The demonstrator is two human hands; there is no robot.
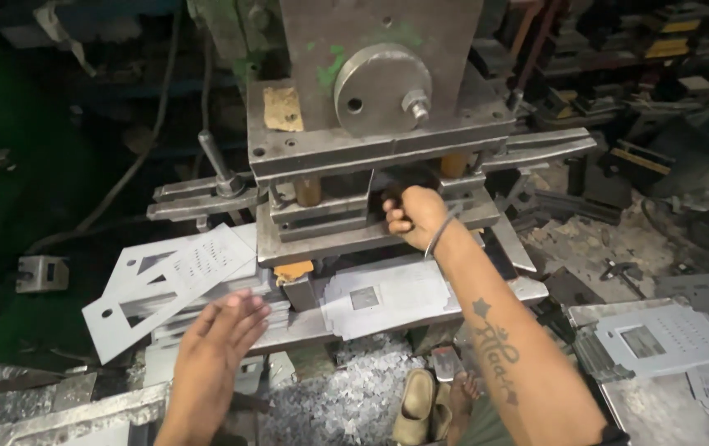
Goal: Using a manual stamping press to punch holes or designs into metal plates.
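Feeding step: my right hand (410, 216) reached, fist closed, into the press die (346, 216); left hand (220, 334) open, empty, near punched sheets (174, 281); withdrawal needed next

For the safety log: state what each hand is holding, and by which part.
The right hand has its fingers curled at the press die; what they grip is hidden. The left hand is open, holding nothing, beside punched metal sheets.

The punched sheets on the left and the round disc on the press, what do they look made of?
The punched sheets under the left hand look like thin sheet metal: flat, pale matte grey, with crisp cut-outs. The round disc looks like thick machined steel, dull grey and scuffed, with a bolt through it. The exact alloy cannot be told.
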